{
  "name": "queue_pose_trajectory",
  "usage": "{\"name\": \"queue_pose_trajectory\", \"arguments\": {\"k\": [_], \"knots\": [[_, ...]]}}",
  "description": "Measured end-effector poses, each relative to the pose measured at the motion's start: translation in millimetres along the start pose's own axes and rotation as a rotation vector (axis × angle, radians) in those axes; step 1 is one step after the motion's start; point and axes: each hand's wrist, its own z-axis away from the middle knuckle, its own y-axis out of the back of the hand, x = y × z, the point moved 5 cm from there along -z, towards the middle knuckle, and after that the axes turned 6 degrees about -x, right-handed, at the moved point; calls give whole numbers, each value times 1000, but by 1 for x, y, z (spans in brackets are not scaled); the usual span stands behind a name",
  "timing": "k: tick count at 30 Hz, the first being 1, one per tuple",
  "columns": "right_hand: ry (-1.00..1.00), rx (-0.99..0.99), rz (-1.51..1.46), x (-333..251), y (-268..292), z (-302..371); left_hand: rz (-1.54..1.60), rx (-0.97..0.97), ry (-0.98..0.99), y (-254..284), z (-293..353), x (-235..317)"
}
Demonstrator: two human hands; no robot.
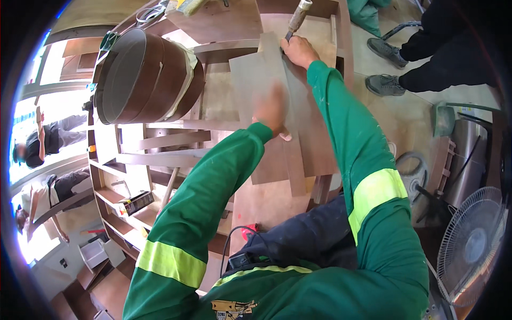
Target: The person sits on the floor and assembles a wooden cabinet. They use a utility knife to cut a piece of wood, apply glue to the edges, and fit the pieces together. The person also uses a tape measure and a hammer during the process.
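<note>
At far left, a brown wooden shelf unit (pixel 111 212) holds a dark rectangular box (pixel 141 202) in one compartment. Next, a smooth brown cylindrical drum (pixel 149 80) lies on its side, its open grey mouth facing left. The left grip (pixel 272 108) is motion-blurred over flat, smooth brown boards (pixel 314 130); I cannot tell whether its fingers are apart or together. A narrow brown strip (pixel 295 168) lies on the boards, near that hand. The right grip (pixel 300 52) is clamped around a chisel-like tool (pixel 296 21) with a worn cylindrical handle, which juts beyond the fingers near the strip's upper end. At far right stands a round grey wire-caged fan (pixel 475 244)
</note>
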Motion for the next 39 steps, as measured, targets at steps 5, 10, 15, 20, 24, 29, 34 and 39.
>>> {"name": "queue_pose_trajectory", "arguments": {"k": [5, 10, 15, 20, 24, 29, 34, 39], "knots": [[-2, -27, 27, -5, -6, -11, 34, 9, -30, -1, 1, -3], [1, -18, 52, -11, -9, -14, 45, 29, -14, 0, 0, -5], [-33, -79, 46, 0, 1, -15, 60, 24, -28, -1, -1, 2], [68, 8, 30, -16, -2, -10, 64, 28, -3, -6, -4, -5], [35, -15, 127, -20, 1, -14, 46, 24, -3, -3, -7, -4], [117, -106, 158, -2, -10, -27, 28, -16, -1, 0, -7, 2], [87, -154, 115, -16, -9, 1, 61, 35, -11, -9, -9, -6], [-11, -286, 102, -3, -19, 11, 18, -17, 22, -9, -10, -3]]}}
